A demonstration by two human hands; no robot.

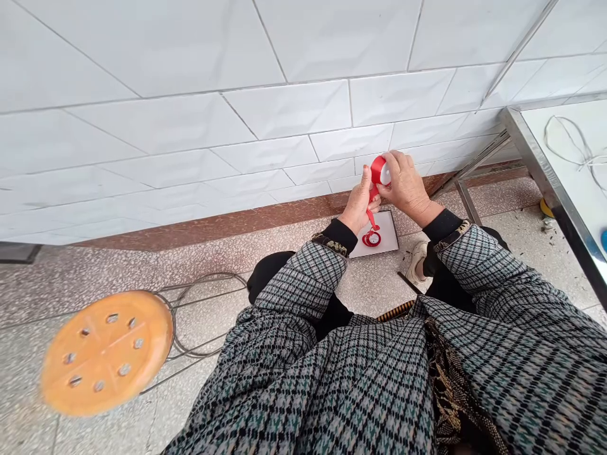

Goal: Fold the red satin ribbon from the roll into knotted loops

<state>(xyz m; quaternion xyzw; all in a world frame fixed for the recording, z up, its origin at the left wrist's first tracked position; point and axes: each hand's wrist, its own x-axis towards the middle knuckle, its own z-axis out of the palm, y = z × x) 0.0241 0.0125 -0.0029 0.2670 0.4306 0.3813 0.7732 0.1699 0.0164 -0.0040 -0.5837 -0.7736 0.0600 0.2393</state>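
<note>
My right hand [405,183] grips a roll of red ribbon [379,170] with a white core, held up in front of the wall. From the roll a red strip [370,218] runs down past my left hand [359,201], whose fingers are closed around it with the thumb pointing up. Below both hands, a white rectangular tray or box lid [389,235] with a dark edge lies on the floor. On it rests a small round piece with a red rim and pale centre [374,239], next to loops of red ribbon.
An orange round stool [108,351] with a wire-leg frame lies tipped on the floor at left. White wall tiles [284,114] rise ahead. At right stands a metal-edged table [550,170] with a white cable [585,158] on top. A shoe [418,262] shows near the tray.
</note>
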